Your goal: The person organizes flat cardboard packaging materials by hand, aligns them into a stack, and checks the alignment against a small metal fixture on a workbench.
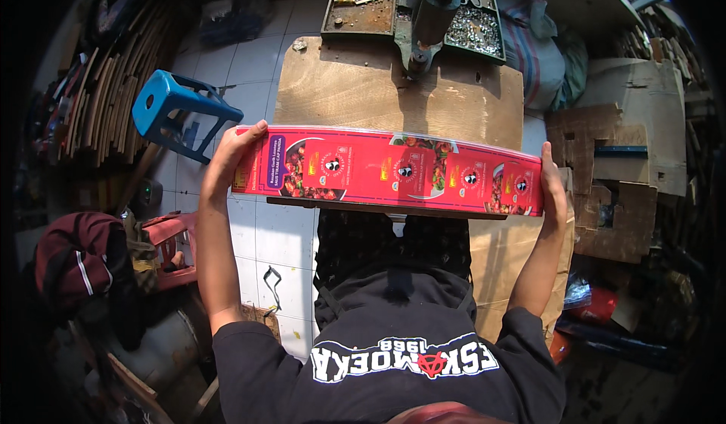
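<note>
A long, glossy red printed panel [370, 168] with pictures of food stretches across in front of my body. My left hand [229, 155] grips its left end, with the thumb over the upper corner. My right hand [554, 186] holds the right end from the side; some of its fingers are hidden behind the panel. Beneath the panel's near edge shows a dark wooden edge [386, 208]. Beyond it lies a wooden work board [348, 95], and over that board stands the dark metal head of a bench press [418, 59].
Green trays [361, 12] holding small metal pieces flank the press. A blue plastic stool [178, 110] stands left on the tiled floor, near stacked boards [113, 76]. Cardboard [612, 182] leans at right beside a woven sack [533, 53]. A maroon cloth bag [83, 257] lies lower left.
</note>
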Demonstrator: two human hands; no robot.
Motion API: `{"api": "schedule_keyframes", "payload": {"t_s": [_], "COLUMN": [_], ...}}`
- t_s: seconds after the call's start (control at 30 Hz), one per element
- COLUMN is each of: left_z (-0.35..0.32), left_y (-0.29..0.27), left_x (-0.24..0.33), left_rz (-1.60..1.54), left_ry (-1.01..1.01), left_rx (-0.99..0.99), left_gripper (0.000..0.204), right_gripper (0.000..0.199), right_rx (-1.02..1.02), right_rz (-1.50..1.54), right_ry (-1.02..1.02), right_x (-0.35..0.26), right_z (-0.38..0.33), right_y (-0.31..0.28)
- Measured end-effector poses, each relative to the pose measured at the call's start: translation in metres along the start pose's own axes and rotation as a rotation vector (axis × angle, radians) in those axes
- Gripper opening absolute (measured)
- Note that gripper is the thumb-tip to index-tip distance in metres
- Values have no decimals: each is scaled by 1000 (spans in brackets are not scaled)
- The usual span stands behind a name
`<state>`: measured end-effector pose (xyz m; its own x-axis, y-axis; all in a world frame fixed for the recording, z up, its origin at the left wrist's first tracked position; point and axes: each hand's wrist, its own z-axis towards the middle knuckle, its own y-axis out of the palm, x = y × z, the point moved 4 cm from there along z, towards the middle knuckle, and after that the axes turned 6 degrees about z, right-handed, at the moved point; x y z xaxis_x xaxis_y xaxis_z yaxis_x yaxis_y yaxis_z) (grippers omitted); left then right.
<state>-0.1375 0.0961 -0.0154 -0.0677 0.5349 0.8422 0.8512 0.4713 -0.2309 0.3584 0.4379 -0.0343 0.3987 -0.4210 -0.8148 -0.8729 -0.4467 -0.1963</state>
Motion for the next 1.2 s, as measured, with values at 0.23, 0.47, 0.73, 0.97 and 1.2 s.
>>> {"api": "schedule_keyframes", "payload": {"t_s": [0.23,0.47,0.73,0.97,1.2], "left_z": [-3,-5,-1,-3,-16], "left_y": [0,0,-12,-10,-31], "left_x": [0,-9,-28,-17,7], "left_rz": [-40,-25,13,144,501], "left_ry": [6,7,36,56,166], "left_rx": [-3,6,119,189,598], "left_gripper": [53,53,65,78,92], "right_gripper": [76,77,78,77,69], "right_rx": [4,11,1,6,162], "right_rz": [-19,-50,-49,-45,-279], "right_ry": [-11,-17,-44,-139,-306], "right_x": [3,6,7,10,2], "right_z": [0,-6,-6,-2,5], "right_y": [-2,-4,-3,-10,-23]}}
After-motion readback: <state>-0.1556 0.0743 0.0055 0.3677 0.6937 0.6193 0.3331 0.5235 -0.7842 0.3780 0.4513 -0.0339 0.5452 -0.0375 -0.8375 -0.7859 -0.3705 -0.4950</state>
